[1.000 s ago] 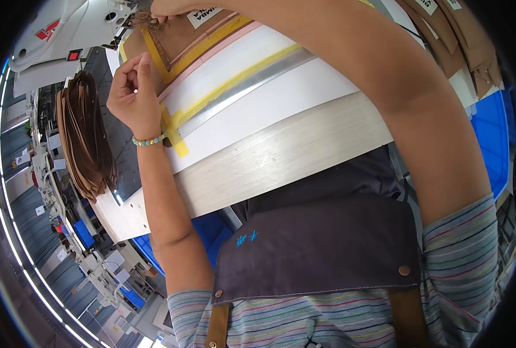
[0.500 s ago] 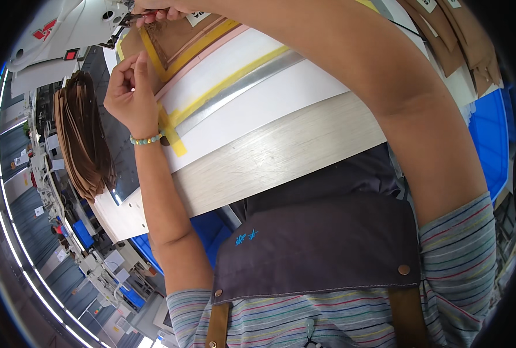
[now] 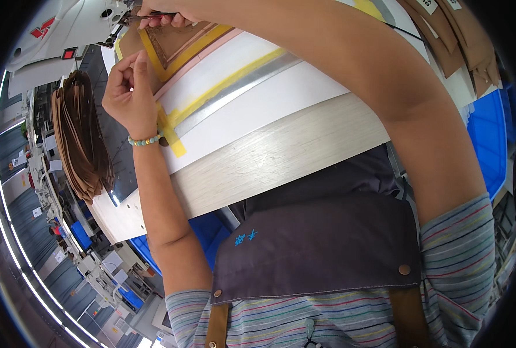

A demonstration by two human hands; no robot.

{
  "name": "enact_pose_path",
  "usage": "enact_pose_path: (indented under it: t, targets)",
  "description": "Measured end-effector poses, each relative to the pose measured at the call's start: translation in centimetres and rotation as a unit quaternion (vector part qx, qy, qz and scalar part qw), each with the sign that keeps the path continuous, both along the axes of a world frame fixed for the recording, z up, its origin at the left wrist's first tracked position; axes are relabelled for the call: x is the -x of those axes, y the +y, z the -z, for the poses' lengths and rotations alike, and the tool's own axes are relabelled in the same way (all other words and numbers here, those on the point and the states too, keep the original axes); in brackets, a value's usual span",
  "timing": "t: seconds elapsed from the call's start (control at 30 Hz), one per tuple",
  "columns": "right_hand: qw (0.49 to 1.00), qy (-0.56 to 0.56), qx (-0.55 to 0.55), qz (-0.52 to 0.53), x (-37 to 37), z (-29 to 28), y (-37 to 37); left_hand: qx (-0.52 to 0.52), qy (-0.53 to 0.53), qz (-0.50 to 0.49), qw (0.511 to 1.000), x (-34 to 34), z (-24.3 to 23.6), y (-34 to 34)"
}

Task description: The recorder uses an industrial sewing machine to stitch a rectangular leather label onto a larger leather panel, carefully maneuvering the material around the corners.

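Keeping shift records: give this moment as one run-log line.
left hand: curled, beside yellow strip; right hand: holding dark tool near white machine; brown stack: at left

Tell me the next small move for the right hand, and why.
I would probably ease the slim dark tool in the right hand slightly back from the white machine: its tip looks very close to it, and whether they touch is hard to tell. The left hand sits lower, beside the yellow frame, out of its way.

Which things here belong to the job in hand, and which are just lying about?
Seemingly in use:
dark tool, in the right hand
yellow frame, near the left hand
brown piece

Lying about:
brown stack, left
brown pieces, right
blue bin
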State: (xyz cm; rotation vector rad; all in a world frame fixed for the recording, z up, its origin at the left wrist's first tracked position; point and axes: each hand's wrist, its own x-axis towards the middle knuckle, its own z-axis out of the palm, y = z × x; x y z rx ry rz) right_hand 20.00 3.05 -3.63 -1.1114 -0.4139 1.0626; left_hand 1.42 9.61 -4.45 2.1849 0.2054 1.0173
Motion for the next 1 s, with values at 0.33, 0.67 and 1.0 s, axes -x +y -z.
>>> enact_pose_path:
  t: [0.33,0.67,1.0]
  targets:
    - [0.998,0.035,0.043,0.041,0.7,-0.1,1.3,0.002,-0.001,0.011,1.0,0.0,0.1,-0.1]
    - [0.985,0.049,0.099,0.132,0.4,-0.6,4.4,0.008,-0.005,0.008,1.0,-0.3,-0.1,-0.3]
    - [0.904,0.062,0.337,0.258,1.8,-2.5,5.4,0.017,0.009,-0.012,1.0,0.3,0.0,-0.4]
